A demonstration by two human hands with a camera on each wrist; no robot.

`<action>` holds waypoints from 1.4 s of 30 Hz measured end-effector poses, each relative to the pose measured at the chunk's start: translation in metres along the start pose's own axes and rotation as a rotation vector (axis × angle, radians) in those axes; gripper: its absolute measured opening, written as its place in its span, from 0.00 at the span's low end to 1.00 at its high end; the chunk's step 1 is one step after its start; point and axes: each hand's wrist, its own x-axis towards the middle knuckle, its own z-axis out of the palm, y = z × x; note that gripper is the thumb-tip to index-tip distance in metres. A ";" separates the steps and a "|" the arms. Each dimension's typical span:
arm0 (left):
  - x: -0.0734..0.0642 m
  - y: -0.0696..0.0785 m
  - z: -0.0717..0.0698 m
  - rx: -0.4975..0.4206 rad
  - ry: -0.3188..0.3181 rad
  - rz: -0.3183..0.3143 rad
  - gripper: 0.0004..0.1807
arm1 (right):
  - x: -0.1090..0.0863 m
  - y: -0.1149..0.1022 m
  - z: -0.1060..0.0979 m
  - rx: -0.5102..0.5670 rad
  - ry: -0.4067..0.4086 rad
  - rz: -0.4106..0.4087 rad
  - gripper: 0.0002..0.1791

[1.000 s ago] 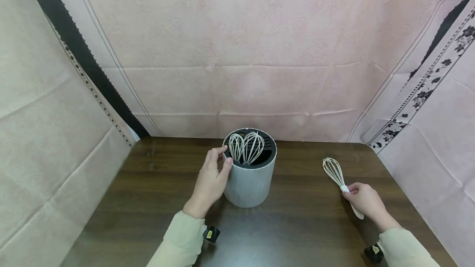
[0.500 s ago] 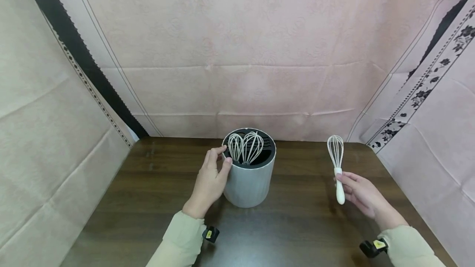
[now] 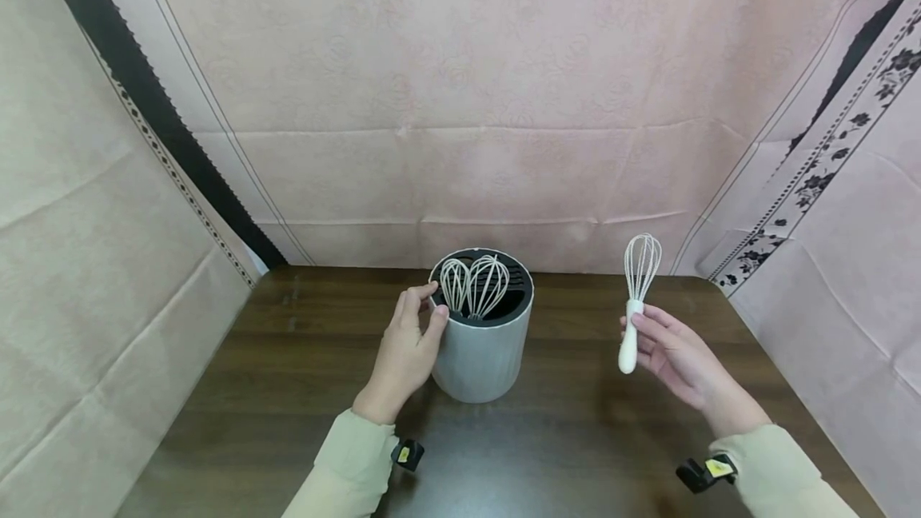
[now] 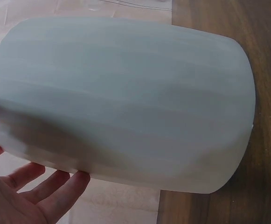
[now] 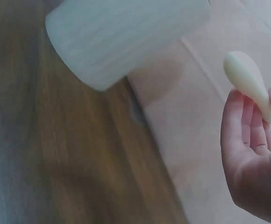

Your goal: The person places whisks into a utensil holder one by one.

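A pale grey-blue utensil holder [image 3: 478, 362] with a dark slotted top stands upright on the table. Two wire whisks show their loops above it: a smaller one [image 3: 454, 284] on the left and a larger one [image 3: 490, 284] beside it. My left hand [image 3: 404, 346] holds the holder's left side near the rim; its fingers [image 4: 63, 193] lie along the wall in the left wrist view. Off to the right, my right hand [image 3: 676, 354] pinches a white-handled whisk [image 3: 636, 294] above the table, loops up. Its rounded handle end [image 5: 245, 74] shows in the right wrist view.
The brown wooden table [image 3: 302, 390] ends at a pale cloth backdrop [image 3: 460, 102] behind the holder. Cloth side walls [image 3: 108, 262] rise on the left and right. Table surface lies between the holder and my right hand.
My right hand has lifted the whisk off the table, turned it upright, and carried it up and slightly left. The left hand and the holder stay in place.
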 end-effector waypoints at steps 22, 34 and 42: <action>-0.003 0.002 -0.001 0.007 0.003 -0.012 0.28 | 0.038 -0.011 0.121 0.010 0.278 -0.322 0.18; -0.002 0.002 -0.003 0.000 0.001 -0.009 0.27 | 0.058 -0.007 0.155 0.053 0.396 -0.414 0.13; -0.003 0.004 -0.002 -0.005 0.002 0.000 0.27 | 0.064 0.000 0.165 -0.034 0.369 -0.474 0.14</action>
